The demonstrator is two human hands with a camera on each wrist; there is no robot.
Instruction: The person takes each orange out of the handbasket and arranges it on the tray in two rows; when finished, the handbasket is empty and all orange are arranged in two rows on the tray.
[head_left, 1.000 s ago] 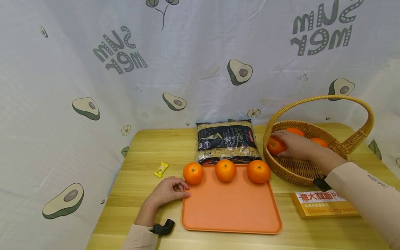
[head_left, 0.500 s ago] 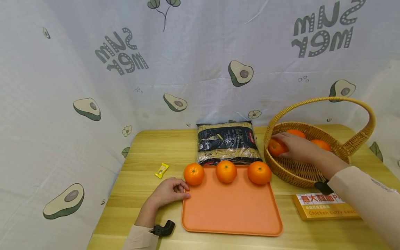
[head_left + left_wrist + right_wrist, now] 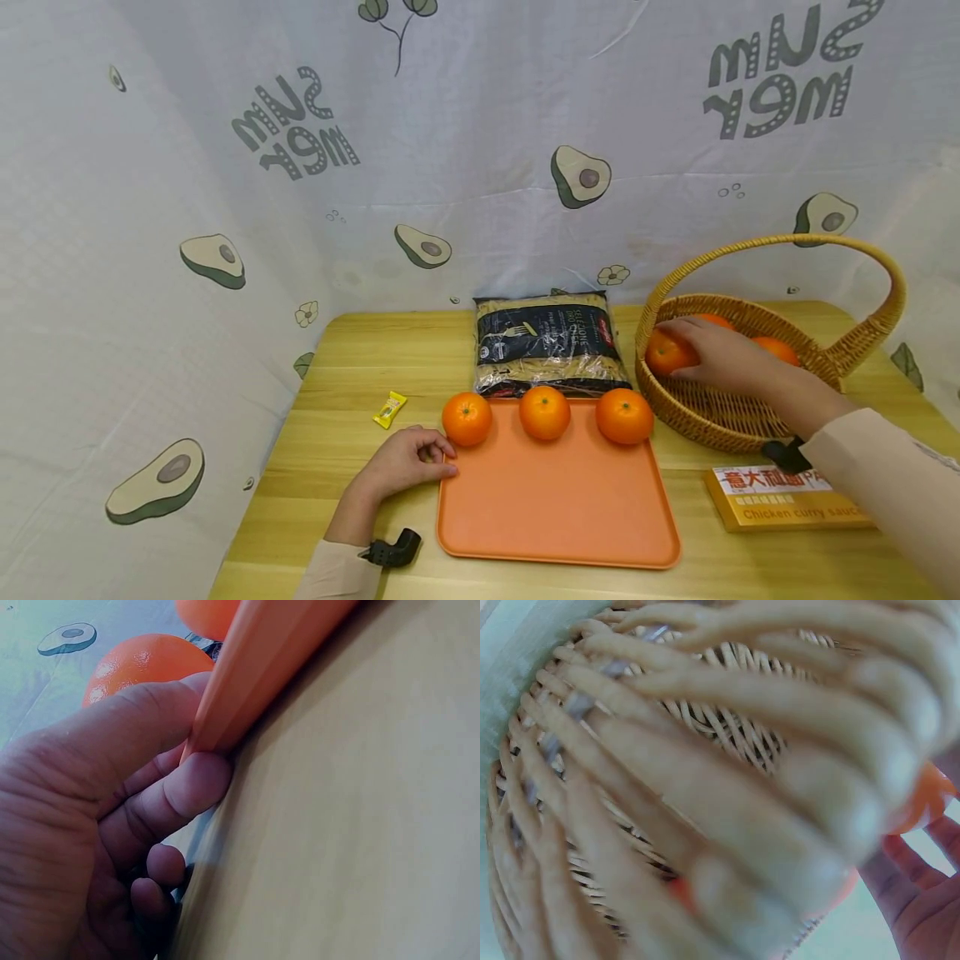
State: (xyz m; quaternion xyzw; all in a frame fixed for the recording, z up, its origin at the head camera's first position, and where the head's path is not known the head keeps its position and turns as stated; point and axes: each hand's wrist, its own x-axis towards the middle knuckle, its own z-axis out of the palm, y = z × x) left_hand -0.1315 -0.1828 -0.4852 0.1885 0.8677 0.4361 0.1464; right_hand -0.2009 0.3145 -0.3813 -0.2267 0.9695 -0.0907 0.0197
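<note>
My left hand [image 3: 411,461] pinches the left rim of an orange-coloured tray [image 3: 558,500]; the left wrist view shows thumb and finger [image 3: 196,784] on either side of that rim. Along the tray's far edge sit three oranges: a left one [image 3: 467,418], a middle one [image 3: 544,412] and a right one [image 3: 625,416]. At the right, my right hand [image 3: 716,354] reaches into a wicker basket [image 3: 701,425] and grips an orange [image 3: 670,352] near its left wall. Two more oranges, a far one [image 3: 716,320] and a right one [image 3: 776,348], lie partly hidden behind the hand and arm.
A pasta bag [image 3: 547,342] lies behind the tray. The basket's tall handle [image 3: 772,240] arches over the right arm. A curry sauce box [image 3: 783,508] lies below that forearm, partly covered. A small yellow wrapped sweet [image 3: 390,409] rests left of the tray.
The right forearm has shifted slightly to the right, while its hand stays on the orange in the basket. The left hand keeps its place at the tray's rim.
</note>
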